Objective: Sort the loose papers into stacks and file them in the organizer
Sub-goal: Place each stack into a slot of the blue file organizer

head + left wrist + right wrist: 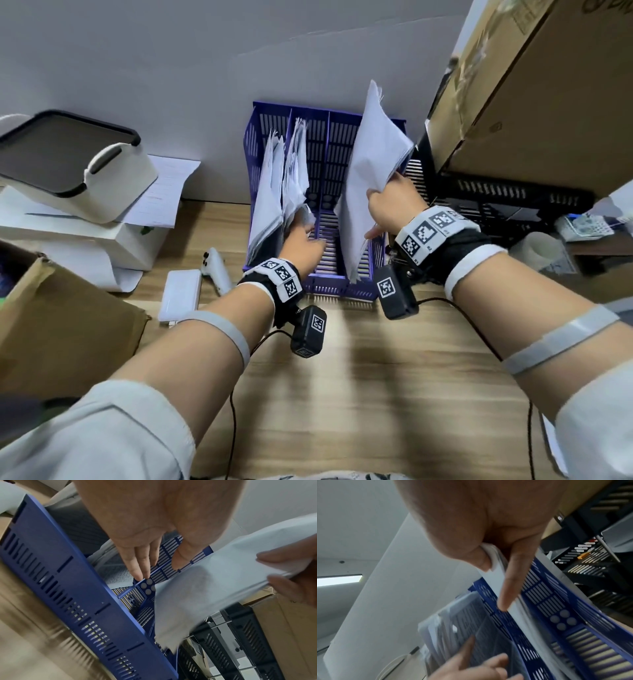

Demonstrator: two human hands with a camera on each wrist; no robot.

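Observation:
A blue slotted organizer (pixel 329 286) stands against the wall on the wooden desk. Its two left slots hold filed papers (pixel 270 192). My right hand (pixel 394 205) grips a thick stack of white papers (pixel 373 164), which stands upright with its lower edge inside the rightmost slot. The right wrist view shows the thumb and fingers clamped on the stack (pixel 494 566) above the organizer (pixel 573 628). My left hand (pixel 303 241) reaches into the middle slot with straight fingers (pixel 137 563) beside the filed sheets, holding nothing. The organizer's front wall (pixel 77 588) and the held stack (pixel 205 588) fill the left wrist view.
A white bin with a black lid (pixel 75 164) sits on white boxes at the left. Cardboard boxes stand at the near left (pixel 51 325) and upper right (pixel 531 85). A black tray rack (pixel 496 198) touches the organizer's right side. A white flat device (pixel 180 298) lies left of the organizer.

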